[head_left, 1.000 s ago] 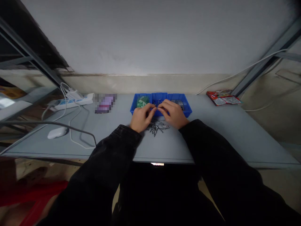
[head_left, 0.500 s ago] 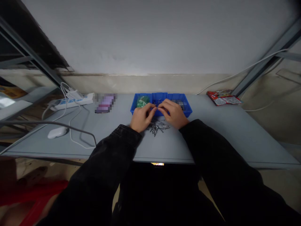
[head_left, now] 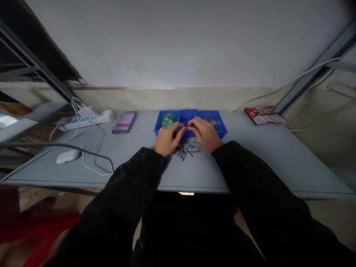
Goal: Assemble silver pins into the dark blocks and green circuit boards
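Note:
My left hand (head_left: 167, 139) and my right hand (head_left: 205, 133) meet fingertip to fingertip in front of the middle blue bin (head_left: 189, 113). Both are closed in a pinch; whatever lies between the fingertips is too small to make out. Below them on the table is a loose pile of thin metal pins (head_left: 185, 150), rivet-like in shape. Green and pale small pieces (head_left: 168, 119) fill the left blue bin (head_left: 157, 127). Grey metal cylinders (head_left: 213, 122) lie in the right blue bin (head_left: 223, 128), partly behind my right hand. A few small pins show inside the middle bin.
A white power strip (head_left: 96, 118) with cables, a phone (head_left: 125, 122) and a white earbud case (head_left: 68, 156) sit on the left of the grey table (head_left: 191, 178). Red packets (head_left: 265, 116) lie at the back right. A wall stands behind the bins.
My right hand's fingertips have shifted very slightly, opening a small gap from the left fingertips. The bins, the pile and my left hand look the same.

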Demonstrator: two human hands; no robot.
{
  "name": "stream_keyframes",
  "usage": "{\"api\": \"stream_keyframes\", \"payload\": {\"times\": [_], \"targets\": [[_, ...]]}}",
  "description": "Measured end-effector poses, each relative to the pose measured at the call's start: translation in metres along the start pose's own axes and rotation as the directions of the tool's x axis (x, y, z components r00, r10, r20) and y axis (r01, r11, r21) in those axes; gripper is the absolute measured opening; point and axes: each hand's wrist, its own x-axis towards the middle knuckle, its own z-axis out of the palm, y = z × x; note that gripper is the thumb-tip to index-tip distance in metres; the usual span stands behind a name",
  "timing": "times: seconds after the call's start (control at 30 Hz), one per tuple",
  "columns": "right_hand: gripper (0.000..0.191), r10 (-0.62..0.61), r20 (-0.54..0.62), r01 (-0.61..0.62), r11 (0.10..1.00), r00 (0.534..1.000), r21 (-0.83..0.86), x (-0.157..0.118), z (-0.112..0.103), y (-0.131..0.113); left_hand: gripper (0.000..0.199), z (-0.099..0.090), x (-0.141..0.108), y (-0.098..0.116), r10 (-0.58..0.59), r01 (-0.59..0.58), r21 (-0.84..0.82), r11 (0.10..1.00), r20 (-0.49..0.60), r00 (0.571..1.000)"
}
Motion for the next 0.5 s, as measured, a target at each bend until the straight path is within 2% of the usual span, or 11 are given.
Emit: {"api": "stream_keyframes", "payload": {"times": [0.3, 0.5], "targets": [[0.024, 0.053, -0.032, -0.055, 0.995, 0.998, -0.08, -0.0018, 0.0011, 0.0051, 0.022, -0.0002, 0.0, 0.0011, -0.016, 0.016, -0.001, 1.0, -0.024, 1.0], [0.023, 0.033, -0.032, -0.035, 0.998, 0.999, -0.043, -0.0013, 0.0017, 0.0071, 0.021, -0.0002, 0.0002, 0.0007, -0.031, 0.031, -0.003, 1.0, -0.03, 0.999]]}}
